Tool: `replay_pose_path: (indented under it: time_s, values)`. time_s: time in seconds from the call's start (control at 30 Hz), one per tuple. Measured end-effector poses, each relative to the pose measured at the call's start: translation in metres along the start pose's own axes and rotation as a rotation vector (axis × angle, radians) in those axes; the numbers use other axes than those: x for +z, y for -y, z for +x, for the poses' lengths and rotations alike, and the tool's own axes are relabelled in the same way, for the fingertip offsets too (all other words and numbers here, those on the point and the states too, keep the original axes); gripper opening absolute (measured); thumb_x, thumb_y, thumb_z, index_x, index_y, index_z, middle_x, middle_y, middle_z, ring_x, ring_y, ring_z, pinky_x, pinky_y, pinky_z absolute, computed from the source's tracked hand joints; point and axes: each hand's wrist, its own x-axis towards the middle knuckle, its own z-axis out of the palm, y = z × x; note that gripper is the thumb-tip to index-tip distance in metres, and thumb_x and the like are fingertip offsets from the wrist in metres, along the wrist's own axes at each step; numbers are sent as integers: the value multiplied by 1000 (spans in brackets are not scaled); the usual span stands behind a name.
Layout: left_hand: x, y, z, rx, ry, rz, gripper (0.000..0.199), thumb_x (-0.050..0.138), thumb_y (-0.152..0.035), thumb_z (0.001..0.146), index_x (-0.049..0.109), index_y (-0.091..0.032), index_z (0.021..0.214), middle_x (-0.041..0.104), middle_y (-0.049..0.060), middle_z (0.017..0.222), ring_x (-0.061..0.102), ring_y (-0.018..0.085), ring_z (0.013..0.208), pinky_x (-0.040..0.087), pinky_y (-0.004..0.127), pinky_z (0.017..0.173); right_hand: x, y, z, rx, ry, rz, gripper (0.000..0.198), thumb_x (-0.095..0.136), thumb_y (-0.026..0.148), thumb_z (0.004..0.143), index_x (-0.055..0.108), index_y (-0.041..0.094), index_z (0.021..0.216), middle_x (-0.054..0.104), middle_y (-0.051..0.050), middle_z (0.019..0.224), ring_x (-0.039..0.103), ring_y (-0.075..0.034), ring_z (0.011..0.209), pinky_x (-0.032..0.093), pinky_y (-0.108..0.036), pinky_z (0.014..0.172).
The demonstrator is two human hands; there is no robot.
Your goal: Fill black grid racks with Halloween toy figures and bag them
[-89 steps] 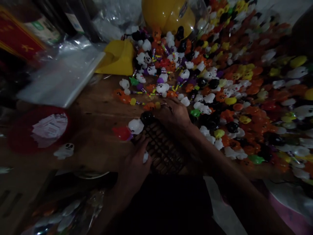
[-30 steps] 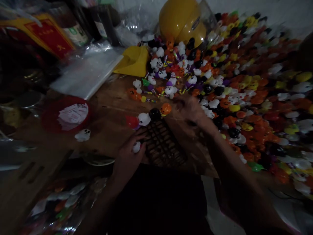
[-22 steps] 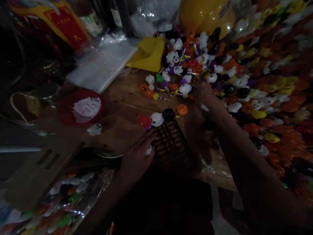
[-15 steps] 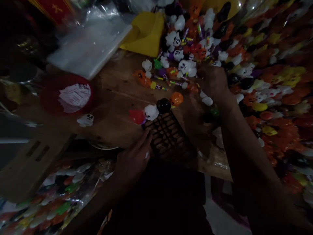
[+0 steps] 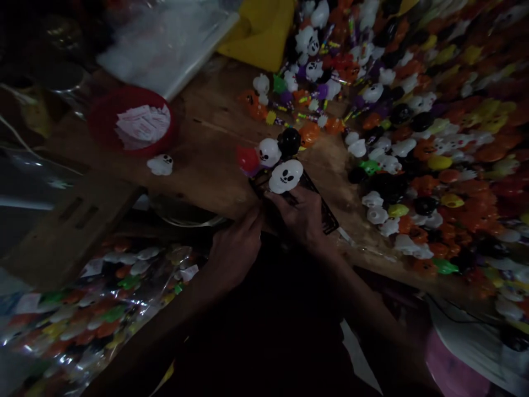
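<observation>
My right hand (image 5: 301, 215) is closed on a white skull-headed toy (image 5: 286, 176), holding it over a dark gridded rack (image 5: 323, 212). My left hand (image 5: 238, 242) is at the rack's near left side, its fingers bent and pressed together; whatever they may hold is hidden. Along the rack's far edge stand a red toy head (image 5: 247, 159), a white skull head (image 5: 268, 151), a black head (image 5: 289, 141) and an orange head (image 5: 309, 134). My hands and the dim light hide much of the rack.
Many small toys (image 5: 438, 162) are heaped on the right. A red bowl (image 5: 97, 124) of paper slips, a lone white toy (image 5: 161, 164), plastic bags (image 5: 165, 49) and a yellow scoop-like piece (image 5: 260, 36) lie on the wooden table (image 5: 206, 143). Bagged toys (image 5: 86, 314) sit lower left.
My right hand has come from the toy pile back to the rack with a white skull-headed toy. My left hand's fingers have curled in. The camera view has shifted.
</observation>
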Motion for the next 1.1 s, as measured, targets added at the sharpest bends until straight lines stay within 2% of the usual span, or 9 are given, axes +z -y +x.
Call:
replay_pose_path:
  time_s: [0.2,0.33,0.4,0.53,0.63,0.73,0.87,0.97,1.1]
  values:
    - [-5,-6,1,-33,36,-1,57,42,-7,92,53,-16,147,58,13,150,72,27,112,65,35,79,14,-8,7,48,-51,-25,18,72,39,85,78,22,86,77,-2,86,71,-23,81,57,-35,77]
    - [1,-4,2,-33,21,-39,56,42,-6,92,54,-16,146,57,11,152,73,28,110,65,36,76,16,-10,7,3,-56,-130,20,72,39,86,77,20,88,78,-6,89,72,-23,82,57,-35,79]
    - [4,3,2,-21,-58,-143,53,46,-7,91,60,-18,140,61,9,148,72,26,114,64,34,81,16,-11,7,-40,-28,-158,21,71,40,87,77,21,92,78,-7,94,72,-24,85,58,-37,82]
    - [3,18,7,-39,-404,-539,29,57,-18,91,72,-20,116,76,5,121,73,20,107,59,30,95,16,-13,8,-109,-14,-173,21,66,39,89,77,21,94,79,-7,96,72,-24,85,59,-37,82]
    - [-7,20,14,-210,-538,-878,17,66,-31,91,74,-22,103,78,0,91,71,13,76,57,24,74,16,-13,6,-147,-8,-205,19,63,37,90,75,23,89,78,-7,91,71,-24,81,58,-36,76]
    - [-15,18,23,-355,-476,-1386,21,73,-39,86,70,-20,95,68,-3,73,57,8,53,45,19,50,15,-10,4,-198,22,-273,18,59,31,90,73,22,83,76,-7,84,70,-23,78,56,-34,71]
    - [-19,22,26,-374,-176,-1949,39,75,-55,81,64,-19,88,61,-2,74,55,10,51,42,22,44,15,-11,4,-216,81,-332,18,57,30,91,71,20,85,74,-9,85,70,-23,79,52,-33,68]
    - [-20,29,20,-450,-22,-2101,47,61,-65,86,66,-19,93,65,2,81,59,14,55,45,26,47,18,-16,7,-223,79,-340,16,56,27,91,71,21,91,74,-9,91,70,-24,86,54,-34,74]
    - [-17,30,10,-520,0,-2057,44,48,-57,92,66,-18,99,71,8,90,59,15,60,50,28,53,17,-15,8,-190,105,-313,19,58,30,93,72,22,103,75,-9,100,70,-25,94,57,-37,84]
